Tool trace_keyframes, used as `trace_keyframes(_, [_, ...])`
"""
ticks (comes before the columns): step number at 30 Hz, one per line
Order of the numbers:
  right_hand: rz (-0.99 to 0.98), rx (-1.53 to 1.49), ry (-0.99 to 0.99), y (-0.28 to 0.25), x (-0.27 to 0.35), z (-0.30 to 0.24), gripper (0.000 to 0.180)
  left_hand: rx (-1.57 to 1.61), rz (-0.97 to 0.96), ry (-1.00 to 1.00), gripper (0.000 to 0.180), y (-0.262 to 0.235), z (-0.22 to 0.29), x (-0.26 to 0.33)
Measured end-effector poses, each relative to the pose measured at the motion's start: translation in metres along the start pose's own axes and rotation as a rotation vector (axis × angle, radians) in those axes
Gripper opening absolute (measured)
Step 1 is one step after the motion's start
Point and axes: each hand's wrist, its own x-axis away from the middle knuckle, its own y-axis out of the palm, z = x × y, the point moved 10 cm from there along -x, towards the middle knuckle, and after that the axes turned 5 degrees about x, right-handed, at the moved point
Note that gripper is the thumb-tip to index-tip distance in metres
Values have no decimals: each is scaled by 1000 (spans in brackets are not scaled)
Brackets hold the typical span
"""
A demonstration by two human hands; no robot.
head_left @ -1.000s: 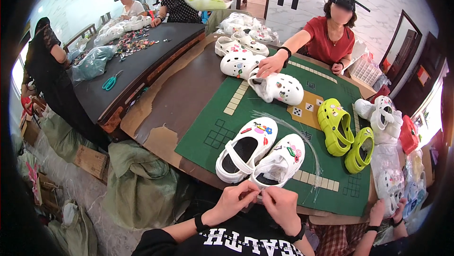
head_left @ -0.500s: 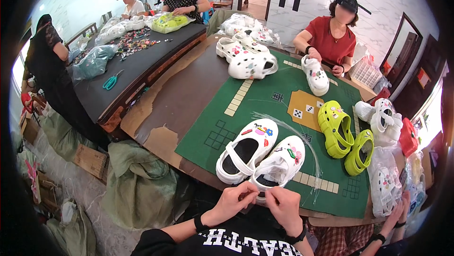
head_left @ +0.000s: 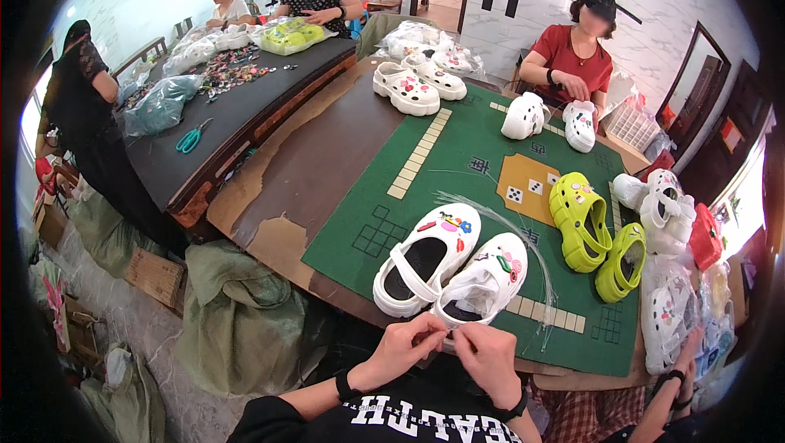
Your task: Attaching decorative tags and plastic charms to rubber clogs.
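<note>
A pair of white clogs stands at the near edge of the green mat (head_left: pixel 343 255). Colourful charms decorate the uppers of the left clog (head_left: pixel 448 226) and the right clog (head_left: pixel 499 263), which has clear plastic stuffed inside. At the right clog's heel my left hand (head_left: pixel 402 351) and my right hand (head_left: pixel 489 359) are closed, fingertips pinched close together. Whatever sits between them is too small to make out. Thin clear strands (head_left: pixel 549 300) curve across the mat to the right of the pair.
Lime-green clogs (head_left: pixel 579 226) stand to the right, beside bagged white clogs (head_left: pixel 666 312). Across the table a person in red (head_left: pixel 572 67) handles white clogs (head_left: pixel 523 117). Another white pair (head_left: pixel 405 89) stands at the far left. Scissors (head_left: pixel 192 139) lie on the dark table. Sacks (head_left: pixel 237 320) fill the floor.
Across the table, the person has let the white clog stand on the mat, and the other clog has moved right from the far-left pair to join it. My hands barely shift.
</note>
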Motion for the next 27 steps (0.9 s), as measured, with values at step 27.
trace_keyframes(27, [40,-19,-84,-10,-5,-13,5,7,523,254,5,-85,38,2])
